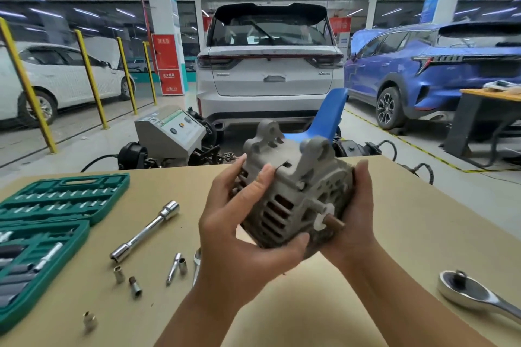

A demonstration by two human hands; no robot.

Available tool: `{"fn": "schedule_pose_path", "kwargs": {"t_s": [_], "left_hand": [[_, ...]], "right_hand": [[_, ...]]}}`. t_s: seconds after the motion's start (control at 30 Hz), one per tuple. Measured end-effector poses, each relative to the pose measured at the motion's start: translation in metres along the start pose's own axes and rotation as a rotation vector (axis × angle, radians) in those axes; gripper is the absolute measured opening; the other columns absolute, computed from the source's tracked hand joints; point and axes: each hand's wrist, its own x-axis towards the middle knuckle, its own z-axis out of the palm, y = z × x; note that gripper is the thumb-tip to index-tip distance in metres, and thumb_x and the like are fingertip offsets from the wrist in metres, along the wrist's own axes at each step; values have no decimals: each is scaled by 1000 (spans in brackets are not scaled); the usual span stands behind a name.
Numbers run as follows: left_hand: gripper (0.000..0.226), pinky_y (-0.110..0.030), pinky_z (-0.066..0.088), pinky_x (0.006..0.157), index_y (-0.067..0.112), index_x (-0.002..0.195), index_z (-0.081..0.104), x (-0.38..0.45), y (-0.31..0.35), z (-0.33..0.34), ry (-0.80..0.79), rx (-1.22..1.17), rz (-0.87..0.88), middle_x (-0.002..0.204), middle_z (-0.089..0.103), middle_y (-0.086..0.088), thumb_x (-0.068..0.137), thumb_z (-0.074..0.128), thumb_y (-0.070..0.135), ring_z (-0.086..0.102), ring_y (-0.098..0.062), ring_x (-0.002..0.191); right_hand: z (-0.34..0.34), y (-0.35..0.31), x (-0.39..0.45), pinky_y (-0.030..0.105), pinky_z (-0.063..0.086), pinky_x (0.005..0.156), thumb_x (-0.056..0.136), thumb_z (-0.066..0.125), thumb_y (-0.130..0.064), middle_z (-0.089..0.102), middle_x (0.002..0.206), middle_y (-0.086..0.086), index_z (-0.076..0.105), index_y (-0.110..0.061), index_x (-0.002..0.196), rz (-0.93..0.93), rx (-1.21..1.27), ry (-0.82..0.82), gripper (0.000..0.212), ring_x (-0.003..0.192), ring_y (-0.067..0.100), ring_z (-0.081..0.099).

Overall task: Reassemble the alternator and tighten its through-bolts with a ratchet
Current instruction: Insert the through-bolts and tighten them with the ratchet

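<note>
**Alternator held in both hands above the bench**

Now for the layout, biggest first. A tan, matt board-topped workbench (pixel 394 220) fills the lower view. On its left edge lies an open dark-green moulded plastic socket case (pixel 56 197) with rows of small bits. Held above the middle of the bench, clear of the surface, is the grey cast-aluminium alternator (pixel 293 191): a squat round body, rough and dull, with slotted vents in the shell, mounting ears pointing up and a brownish threaded stud with a white collar on the near side.

The left hand (pixel 242 234) cups it from below and the left, fingers curled round the vented shell with the thumb under the lower edge. The right hand (pixel 358 220) presses flat against the right face, fingers straight and close together.

Judging by its build, it should feel heavy and rigid, with dry casting that grips well; the shell and ears look the safest holds, while the stud and collar look better left alone.

Smaller still: a polished chrome ratchet (pixel 473 293) lies at the right, well apart, a chrome extension bar with socket (pixel 145 229) left of centre, and loose chrome sockets (pixel 135 286) near it.
</note>
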Motion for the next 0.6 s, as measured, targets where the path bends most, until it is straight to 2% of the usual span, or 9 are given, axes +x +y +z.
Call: {"fn": "schedule_pose_path", "kwargs": {"t_s": [0.07,0.13,0.23,0.27,0.43,0.53,0.6], "left_hand": [[85,-58,48,108,14,136,66,0,-7,-3,17,-213,-190,143,59,-12,57,94,23,56,-30,136],[74,-58,55,100,10,129,72,0,-8,-2,55,-381,-389,131,70,-10,60,95,22,66,-30,123],[52,-42,63,87,38,111,80,2,-8,0,107,-444,-652,117,78,-4,60,93,32,73,-22,112],[50,-40,63,83,43,107,80,2,-9,0,119,-471,-729,116,78,-3,59,93,34,74,-22,109],[38,-34,61,57,24,97,84,10,-9,-9,146,-414,-987,92,81,-7,65,91,43,79,-22,76],[33,-34,58,54,25,81,82,14,-14,-15,127,-314,-1112,83,80,-5,81,76,57,78,-21,68],[36,-39,60,56,29,80,81,15,-17,-19,149,-306,-1186,81,80,-5,86,69,62,78,-23,69]], "right_hand": [[1,-10,2,57,49,104,84,55,-77,59,139,27,56,-5,142,-65,-95,40,92,129,44,57],[3,-18,4,57,53,98,81,60,-77,62,136,26,58,-7,140,-79,-243,96,91,124,43,61],[5,-23,6,48,61,82,86,50,-79,73,122,15,77,-25,114,14,-384,165,66,112,35,71],[4,-21,6,46,61,80,87,48,-78,74,120,13,78,-27,112,65,-404,160,65,111,33,72],[3,-17,4,49,60,84,79,50,-80,76,115,11,77,-29,114,236,-571,158,68,105,33,74],[3,-17,4,51,61,80,67,55,-82,78,106,12,77,-23,114,284,-678,183,78,95,32,76],[5,-13,4,48,63,76,65,56,-80,79,94,9,77,-30,107,274,-757,175,69,81,27,77]]}}
